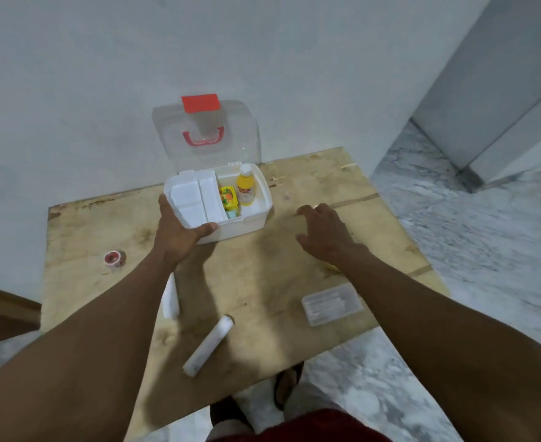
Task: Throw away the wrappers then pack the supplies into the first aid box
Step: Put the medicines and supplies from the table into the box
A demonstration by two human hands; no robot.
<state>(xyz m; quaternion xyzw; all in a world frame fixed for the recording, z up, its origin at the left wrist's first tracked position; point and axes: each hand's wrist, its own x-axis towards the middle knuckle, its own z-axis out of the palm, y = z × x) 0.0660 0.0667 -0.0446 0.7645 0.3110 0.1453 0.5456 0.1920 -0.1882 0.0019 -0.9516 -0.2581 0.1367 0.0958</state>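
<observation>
Here, the first aid box (246, 223) sits open at the back of the wooden board (262, 269), its clear lid (230, 135) upright against the wall. The left hand (176, 228) grips its front left corner, thumb curled over the rim beside the white tray (192, 199). A yellow bottle (245, 189) and a small yellow carton (228, 196) lie inside. The right hand (326, 234) hovers to the right of the box, fingers loosely spread, holding nothing. A tape roll (115, 258), a white roll (208, 346), a second white roll (170, 298) and a clear case (333, 304) lie on the board.
</observation>
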